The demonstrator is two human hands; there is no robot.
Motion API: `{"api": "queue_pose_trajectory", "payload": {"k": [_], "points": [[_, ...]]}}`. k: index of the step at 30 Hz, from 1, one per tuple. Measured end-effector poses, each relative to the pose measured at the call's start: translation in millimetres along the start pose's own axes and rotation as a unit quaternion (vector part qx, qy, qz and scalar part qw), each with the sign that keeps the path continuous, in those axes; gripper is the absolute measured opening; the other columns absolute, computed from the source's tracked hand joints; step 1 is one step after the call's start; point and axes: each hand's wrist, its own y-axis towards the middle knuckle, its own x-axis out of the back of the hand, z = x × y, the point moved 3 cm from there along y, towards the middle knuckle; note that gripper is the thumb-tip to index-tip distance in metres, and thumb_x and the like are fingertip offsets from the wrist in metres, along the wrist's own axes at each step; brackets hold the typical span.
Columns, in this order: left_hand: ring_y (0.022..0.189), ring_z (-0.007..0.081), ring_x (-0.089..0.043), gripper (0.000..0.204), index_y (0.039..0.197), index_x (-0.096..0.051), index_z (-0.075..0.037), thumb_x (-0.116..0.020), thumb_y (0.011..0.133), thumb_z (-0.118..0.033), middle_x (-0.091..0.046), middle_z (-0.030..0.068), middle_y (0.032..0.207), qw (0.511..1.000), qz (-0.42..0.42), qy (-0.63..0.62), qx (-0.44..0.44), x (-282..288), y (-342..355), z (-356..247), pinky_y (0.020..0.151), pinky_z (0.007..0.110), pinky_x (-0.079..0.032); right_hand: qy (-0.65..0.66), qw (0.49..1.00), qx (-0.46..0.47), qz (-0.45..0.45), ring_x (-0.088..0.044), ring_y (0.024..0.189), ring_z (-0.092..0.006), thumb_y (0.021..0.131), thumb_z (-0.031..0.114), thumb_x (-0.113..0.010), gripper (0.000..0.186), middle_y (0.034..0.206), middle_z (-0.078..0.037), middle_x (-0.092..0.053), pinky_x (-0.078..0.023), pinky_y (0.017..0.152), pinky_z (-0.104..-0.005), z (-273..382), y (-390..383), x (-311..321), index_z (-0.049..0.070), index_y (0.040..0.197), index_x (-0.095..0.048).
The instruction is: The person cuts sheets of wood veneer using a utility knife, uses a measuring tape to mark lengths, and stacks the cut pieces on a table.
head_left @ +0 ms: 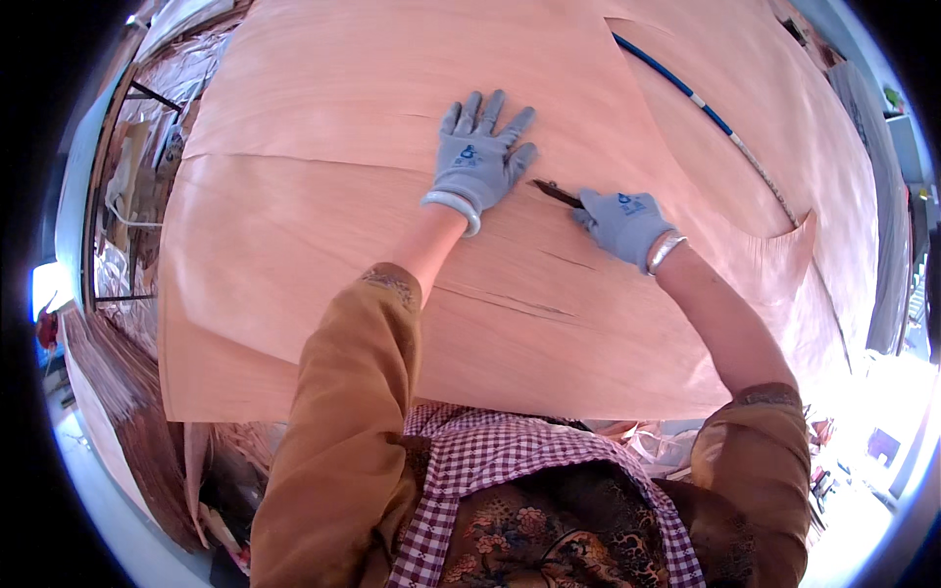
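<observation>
A broad, thin sheet of pinkish-tan wood veneer (323,235) lies in front of me, with a long split running in from its left edge and several short dark cracks near the middle. My left hand (480,152), in a grey glove, presses flat on the sheet with the fingers spread. To its right, my gloved right hand (624,225) is closed round a dark utility knife (556,193). The knife points left, its tip at or just above the veneer, a short way from my left thumb. Whether the blade touches the wood I cannot tell.
A thin blue-and-white rod (697,100) lies across the veneer at the far right, beside a curled veneer edge (806,240). Veneer scraps and a dark metal frame (91,225) stand at the left. Stacked veneer (123,392) sits at the lower left.
</observation>
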Motion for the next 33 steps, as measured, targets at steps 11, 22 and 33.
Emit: {"api": "queue_pose_trajectory", "payload": {"k": [11, 22, 33], "points": [[0.137, 0.0376, -0.023, 0.065, 0.142, -0.036, -0.027, -0.044, 0.087, -0.06, -0.027, 0.0148, 0.15, 0.997, 0.062, 0.042, -0.021, 12.0, 3.0, -6.7, 0.112, 0.048, -0.014, -0.057, 0.995, -0.05, 0.06, -0.064, 0.069, -0.0262, 0.095, 0.036, -0.044, 0.023, 0.073, -0.007, -0.066, -0.04, 0.067, -0.0382, -103.1, -71.9, -27.1, 0.016, 0.102, -0.054], [0.136, 0.0388, -0.025, 0.065, 0.141, -0.039, -0.025, -0.047, 0.086, -0.058, -0.029, 0.0164, 0.148, 0.997, 0.065, 0.046, -0.026, 11.0, 6.0, -9.6, 0.111, 0.051, -0.016, -0.168, 0.982, -0.049, 0.068, -0.063, 0.074, -0.0231, 0.091, 0.033, -0.049, 0.019, 0.078, -0.005, -0.066, -0.034, 0.072, -0.0374, -256.4, -128.1, -44.6, 0.017, 0.102, -0.054], [0.137, 0.0369, -0.023, 0.068, 0.14, -0.04, -0.023, -0.044, 0.085, -0.063, -0.029, 0.0146, 0.148, 0.998, 0.021, -0.062, 0.011, 9.7, -0.5, -0.3, 0.113, 0.047, -0.012, 0.055, 0.961, 0.096, -0.252, -0.057, 0.065, -0.0377, 0.092, 0.023, -0.052, 0.019, 0.067, -0.019, -0.057, -0.041, 0.055, -0.0461, -155.8, -42.5, 63.0, 0.004, 0.091, -0.053]]}}
